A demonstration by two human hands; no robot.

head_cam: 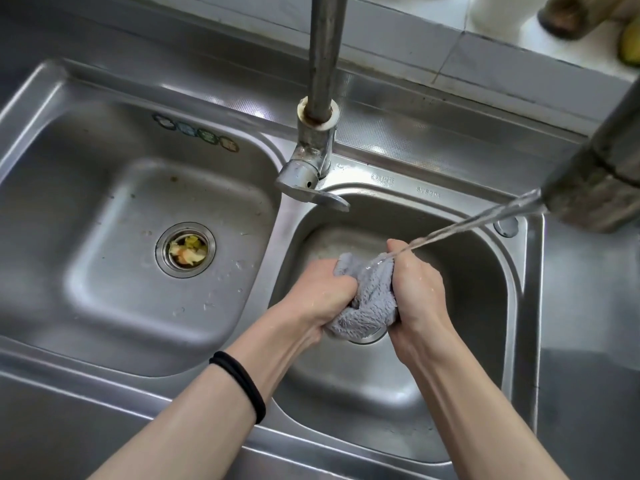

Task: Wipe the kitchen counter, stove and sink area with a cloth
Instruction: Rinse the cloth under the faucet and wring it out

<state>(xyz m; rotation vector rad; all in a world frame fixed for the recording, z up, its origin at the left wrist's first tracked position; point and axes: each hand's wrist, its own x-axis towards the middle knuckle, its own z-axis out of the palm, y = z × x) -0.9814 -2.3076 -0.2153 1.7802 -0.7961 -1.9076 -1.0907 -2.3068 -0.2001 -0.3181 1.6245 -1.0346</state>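
A grey fluffy cloth is bunched between both my hands above the drain of the right sink basin. My left hand grips its left side, and my right hand grips its right side. A stream of water runs from the spout at the right edge onto the top of the cloth. Both hands are wet.
The left basin has a drain strainer holding food scraps. The faucet base and lever stand on the divider between the basins. A tiled ledge behind the sink carries a dark jar. Steel counter rim lies in front.
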